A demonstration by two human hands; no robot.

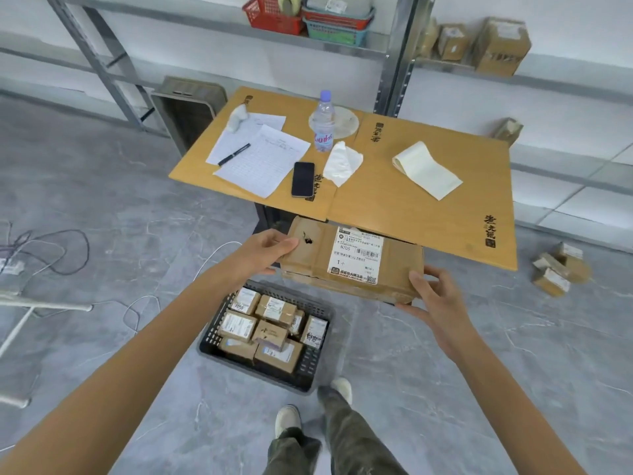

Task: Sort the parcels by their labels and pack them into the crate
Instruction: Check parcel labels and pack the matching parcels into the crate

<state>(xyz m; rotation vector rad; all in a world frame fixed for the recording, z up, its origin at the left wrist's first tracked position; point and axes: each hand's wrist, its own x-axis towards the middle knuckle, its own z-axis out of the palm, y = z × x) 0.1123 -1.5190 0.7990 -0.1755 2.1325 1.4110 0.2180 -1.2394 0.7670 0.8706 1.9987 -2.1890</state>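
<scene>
Grey floor [102,186] runs under our table [428,214], and at our feet the crate [318,313] already holds a packed layer of small parcels [274,308]. Both hands, left [267,250] and right [435,296], grasp the ends of a big parcel [397,265], label [356,255] up, held just above the crate. More boxes [556,274] wait on the floor, others on the shelf [500,46]; we judge the job well underway, not finished.

We see a flat brown cardboard parcel [352,258], white label up and marked N705, held level just above the dark slotted crate [310,366], where small labelled parcels [270,325] lie packed.
</scene>
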